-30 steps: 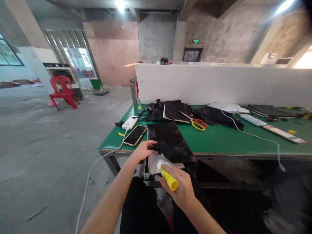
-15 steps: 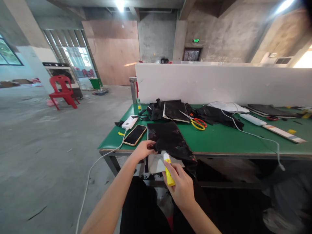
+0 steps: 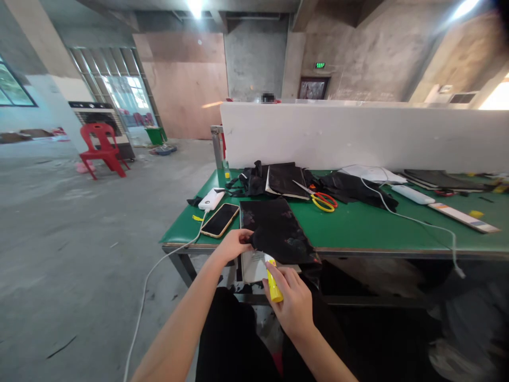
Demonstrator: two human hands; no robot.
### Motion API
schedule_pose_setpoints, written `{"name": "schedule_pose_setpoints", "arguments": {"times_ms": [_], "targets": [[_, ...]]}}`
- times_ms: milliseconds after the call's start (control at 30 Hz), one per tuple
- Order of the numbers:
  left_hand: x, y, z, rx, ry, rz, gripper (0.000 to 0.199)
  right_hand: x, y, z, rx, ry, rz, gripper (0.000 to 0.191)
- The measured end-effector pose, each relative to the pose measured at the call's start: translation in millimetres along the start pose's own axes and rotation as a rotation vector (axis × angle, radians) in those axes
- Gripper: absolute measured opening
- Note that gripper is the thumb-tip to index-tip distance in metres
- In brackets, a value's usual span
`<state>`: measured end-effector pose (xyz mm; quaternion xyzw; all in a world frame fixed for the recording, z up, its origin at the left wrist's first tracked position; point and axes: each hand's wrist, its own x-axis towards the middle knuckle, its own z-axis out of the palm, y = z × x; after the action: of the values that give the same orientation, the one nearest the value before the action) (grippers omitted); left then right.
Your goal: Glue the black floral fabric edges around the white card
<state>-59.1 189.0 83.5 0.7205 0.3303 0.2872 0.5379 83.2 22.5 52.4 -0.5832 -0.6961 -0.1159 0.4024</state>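
Note:
A book with a light page or cover point(image 3: 252, 269) lies at the front edge of the green table, with black cloth point(image 3: 272, 225) over most of it. My left hand point(image 3: 235, 246) pinches the near left edge of this cloth, fingers closed. In my right hand point(image 3: 292, 297) is a yellow glue stick point(image 3: 274, 285), its white end pointing up and touching or nearly touching the book just below the cloth's edge. The very tip is hard to make out.
On the green table point(image 3: 358, 228) lie a phone point(image 3: 221, 220), a white power bank point(image 3: 211, 199) with a cable, scissors point(image 3: 324, 202), a black-covered book point(image 3: 288, 180) and black cloth scraps point(image 3: 358, 191). A white partition point(image 3: 338, 135) stands behind.
The glue stick in my right hand has shifted slightly left and its white end sits a little lower. My left hand stays nearly in place on the cloth.

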Motion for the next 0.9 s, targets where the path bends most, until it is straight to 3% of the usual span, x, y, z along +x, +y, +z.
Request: {"name": "schedule_pose_setpoints", "arguments": {"times_ms": [367,633,900], "targets": [[-8.3,8.0,2.4,-0.023,0.011,0.03,0.029,16.2,-4.7,13.9,0.017,-0.034,0.022,0.049],[-6.2,1.4,1.4,0.044,0.045,0.041,0.035,4.4,-4.0,3.3,0.169,-0.118,-0.102,0.044],[-9.5,2.2,3.9,0.036,0.075,0.074,0.039,16.3,-4.8,10.1,0.113,-0.063,-0.022,0.046]]}}
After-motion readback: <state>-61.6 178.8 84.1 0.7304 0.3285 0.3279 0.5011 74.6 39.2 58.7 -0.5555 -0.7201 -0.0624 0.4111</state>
